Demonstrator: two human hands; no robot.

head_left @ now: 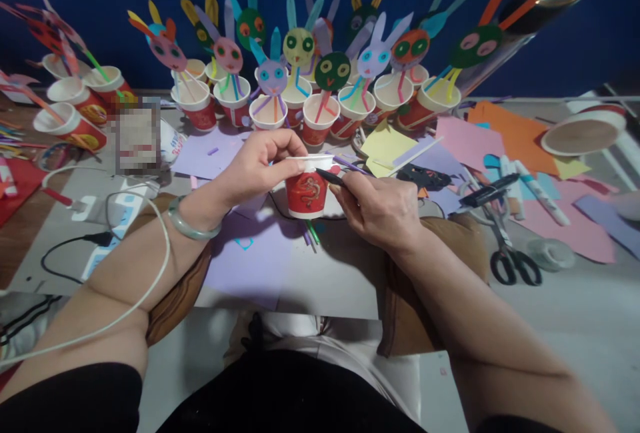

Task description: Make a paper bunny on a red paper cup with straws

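My left hand (270,163) grips the rim of a red paper cup (303,194) with a white lip and a gold dragon on its side. The cup is held upright above the table. My right hand (380,206) is closed around a black pen (331,177), whose tip points left at the cup just under its rim. Whether the tip touches the cup I cannot tell. Beneath the cup lie purple paper (250,259) and short bits of green and purple straw (313,233).
Several paper cups with rabbit-faced straw figures (273,113) line the back. On the right are scissors (515,266), clear tape (550,255), markers (545,199), coloured paper (515,139) and a tipped cup (583,133). A power strip (115,219) with cables lies left.
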